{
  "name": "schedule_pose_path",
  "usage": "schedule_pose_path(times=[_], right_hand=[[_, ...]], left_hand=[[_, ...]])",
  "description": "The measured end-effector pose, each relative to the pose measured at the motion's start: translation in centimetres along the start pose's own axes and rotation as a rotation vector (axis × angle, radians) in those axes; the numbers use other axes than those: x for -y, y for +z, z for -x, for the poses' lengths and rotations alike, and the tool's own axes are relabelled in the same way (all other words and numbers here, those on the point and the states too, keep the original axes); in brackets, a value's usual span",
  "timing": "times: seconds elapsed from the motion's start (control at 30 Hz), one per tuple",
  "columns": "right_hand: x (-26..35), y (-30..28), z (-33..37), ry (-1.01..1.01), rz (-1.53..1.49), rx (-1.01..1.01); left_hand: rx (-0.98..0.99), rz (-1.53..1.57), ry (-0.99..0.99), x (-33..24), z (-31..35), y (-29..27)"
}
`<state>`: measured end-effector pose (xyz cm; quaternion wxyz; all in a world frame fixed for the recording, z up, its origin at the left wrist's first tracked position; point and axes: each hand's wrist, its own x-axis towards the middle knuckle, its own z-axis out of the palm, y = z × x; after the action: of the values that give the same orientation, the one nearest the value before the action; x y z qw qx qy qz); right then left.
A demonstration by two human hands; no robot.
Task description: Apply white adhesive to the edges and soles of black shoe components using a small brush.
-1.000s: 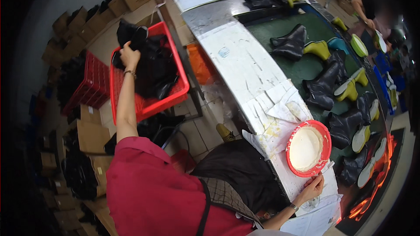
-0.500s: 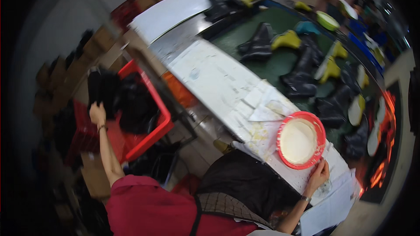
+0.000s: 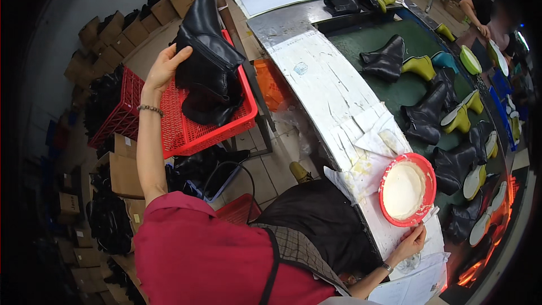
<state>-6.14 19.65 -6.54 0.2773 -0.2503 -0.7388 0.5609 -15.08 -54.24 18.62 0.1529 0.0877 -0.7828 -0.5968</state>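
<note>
My left hand [image 3: 165, 69] is closed on a black leather ankle boot [image 3: 208, 51] and holds it up over a red plastic crate [image 3: 249, 117]. More black boots [image 3: 208, 110] lie inside that crate, partly covered by the held one. At the bench's near right, my right hand [image 3: 412, 242] pinches a slim white-tipped tool [image 3: 431, 215], perhaps a brush. It sits just beside a red bowl [image 3: 431, 183] of creamy white paste. Cloths [image 3: 377, 138] stained with paste lie against the bowl's far side.
Beyond the white bench board [image 3: 324, 87] runs a green conveyor belt [image 3: 361, 39] carrying black boots [image 3: 423, 114] and yellow-green shoe forms [image 3: 419, 68]. An orange glow [image 3: 474, 271] shows at its near right end. Cartons [image 3: 125, 172] crowd the left; another person's hand [image 3: 484, 31] is far right.
My left hand has raised the black boot from beside the crate to above it. The whole view has swung left, shifting the bench rightward. My right hand stays by the bowl.
</note>
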Motion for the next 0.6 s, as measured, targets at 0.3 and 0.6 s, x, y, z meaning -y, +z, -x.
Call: schedule_pose_path(times=[0.3,0.6], right_hand=[[2.3,0.2,0.6,-0.113,0.254,-0.068],[12.0,-0.6,0.5,-0.401,0.583,0.055]], left_hand=[[0.215,-0.678,0.364,-2.9,-2.7,13.8],[0.528,-1.158,0.921,4.2,2.0,37.9]])
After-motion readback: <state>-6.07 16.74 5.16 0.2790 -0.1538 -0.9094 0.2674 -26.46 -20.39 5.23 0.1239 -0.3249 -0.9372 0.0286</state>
